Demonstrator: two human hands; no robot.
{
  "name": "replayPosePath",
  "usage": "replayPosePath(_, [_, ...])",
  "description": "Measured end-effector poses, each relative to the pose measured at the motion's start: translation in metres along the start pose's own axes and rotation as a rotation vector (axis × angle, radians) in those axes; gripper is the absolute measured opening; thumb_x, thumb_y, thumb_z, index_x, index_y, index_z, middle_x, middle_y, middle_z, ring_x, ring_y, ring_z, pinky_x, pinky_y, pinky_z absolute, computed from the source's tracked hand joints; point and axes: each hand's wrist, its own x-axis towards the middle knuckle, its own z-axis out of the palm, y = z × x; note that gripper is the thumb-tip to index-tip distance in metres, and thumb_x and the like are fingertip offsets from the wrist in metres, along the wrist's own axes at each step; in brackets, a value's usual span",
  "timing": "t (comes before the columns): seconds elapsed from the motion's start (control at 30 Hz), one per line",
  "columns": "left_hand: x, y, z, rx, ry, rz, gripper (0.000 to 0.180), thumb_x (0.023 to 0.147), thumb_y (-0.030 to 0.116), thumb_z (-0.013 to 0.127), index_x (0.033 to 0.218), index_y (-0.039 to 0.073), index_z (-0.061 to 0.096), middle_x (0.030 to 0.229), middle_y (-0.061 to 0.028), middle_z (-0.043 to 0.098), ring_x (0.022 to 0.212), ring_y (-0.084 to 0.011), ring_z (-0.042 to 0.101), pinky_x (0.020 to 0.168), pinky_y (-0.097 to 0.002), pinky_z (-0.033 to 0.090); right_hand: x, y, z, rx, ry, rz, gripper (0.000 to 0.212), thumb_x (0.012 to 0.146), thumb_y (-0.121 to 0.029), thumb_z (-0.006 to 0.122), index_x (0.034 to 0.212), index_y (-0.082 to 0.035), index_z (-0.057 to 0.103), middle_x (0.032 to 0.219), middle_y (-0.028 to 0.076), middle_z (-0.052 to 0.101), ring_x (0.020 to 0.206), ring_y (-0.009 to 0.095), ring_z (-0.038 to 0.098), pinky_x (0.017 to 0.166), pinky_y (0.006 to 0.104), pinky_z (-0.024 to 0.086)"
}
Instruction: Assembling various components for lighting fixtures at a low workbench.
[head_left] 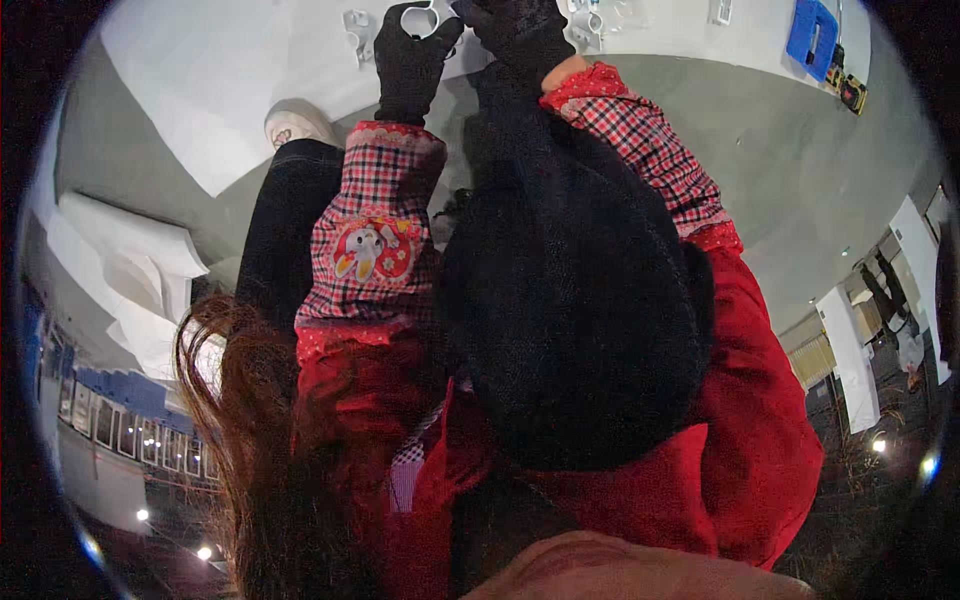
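Both my hands wear black gloves and are close together at the top edge of the head view. A white ring-shaped plastic part [420, 20] is pinched between the thumb and fingers of my left hand [408, 62]. My right hand [522, 38] is just to the right, its fingers bent toward the ring and partly cut off by the top edge. What those fingers hold, if anything, I cannot make out. White clip-like plastic parts [358, 36] lie left of my left hand. Further white parts [590, 22], beside clear plastic film, lie right of my right hand.
White sheeting [200, 90] covers part of the grey floor [740, 140]. At the far right are a blue tray [812, 38] and a yellow-and-black tool [850, 92]. My bent knee [570, 300] rises between my arms. A white shoe [298, 122] is at the left.
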Motion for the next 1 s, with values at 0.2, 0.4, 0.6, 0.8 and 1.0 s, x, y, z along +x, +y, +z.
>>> replayPosePath(0.2, [-0.001, -0.001, -0.001, 0.088, 0.025, -0.065, 0.036, 0.076, 0.019, 0.07, 0.101, 0.0, 0.054, 0.079, -0.0116, 0.063, 0.066, -0.0149, 0.062, 0.059, -0.0269, 0.05, 0.001, -0.015, -0.01, -0.044, -0.091, 0.099, 0.02, 0.08, -0.025, 0.058, 0.093, -0.01, 0.059, 0.082, 0.011, 0.06, 0.075, 0.029, 0.059, 0.066, 0.0372, 0.047])
replayPosePath(0.4, [0.001, -0.001, 0.003, 0.259, 0.071, 0.101, 0.036, 0.075, 0.023, 0.07, 0.1, 0.0, 0.056, 0.081, -0.0113, 0.062, 0.068, -0.0166, 0.061, 0.063, -0.0289, 0.049, 0.003, -0.01, -0.008, -0.1, 0.001, 0.045, 0.02, 0.08, -0.026, 0.057, 0.092, -0.01, 0.057, 0.083, 0.01, 0.058, 0.075, 0.029, 0.058, 0.065, 0.0382, 0.047])
replayPosePath(0.6, [0.001, -0.003, 0.0, 0.17, 0.032, 0.045, 0.037, 0.075, 0.024, 0.07, 0.099, 0.0, 0.057, 0.082, -0.0108, 0.062, 0.072, -0.0168, 0.061, 0.064, -0.0288, 0.048, 0.001, -0.006, -0.005, -0.089, 0.099, -0.054, 0.016, 0.081, -0.025, 0.056, 0.087, -0.01, 0.057, 0.081, 0.01, 0.057, 0.075, 0.029, 0.058, 0.065, 0.039, 0.046])
replayPosePath(0.8, [-0.001, -0.003, 0.002, 0.192, 0.053, 0.043, 0.037, 0.075, 0.024, 0.07, 0.099, 0.0, 0.056, 0.082, -0.0112, 0.062, 0.068, -0.0158, 0.061, 0.062, -0.0276, 0.049, 0.008, -0.003, -0.004, -0.315, -0.169, -0.015, 0.016, 0.08, -0.026, 0.056, 0.081, -0.01, 0.058, 0.077, 0.01, 0.057, 0.071, 0.028, 0.058, 0.06, 0.0395, 0.046])
replayPosePath(1.0, [-0.002, -0.007, 0.004, 0.002, 0.02, -0.045, 0.037, 0.075, 0.022, 0.071, 0.1, 0.0, 0.055, 0.079, -0.0106, 0.062, 0.066, -0.0147, 0.061, 0.059, -0.0277, 0.049, 0.003, -0.002, 0.001, -0.034, 0.132, -0.093, 0.025, 0.081, -0.034, 0.053, 0.076, -0.01, 0.059, 0.071, 0.009, 0.058, 0.069, 0.027, 0.058, 0.059, 0.0386, 0.046])
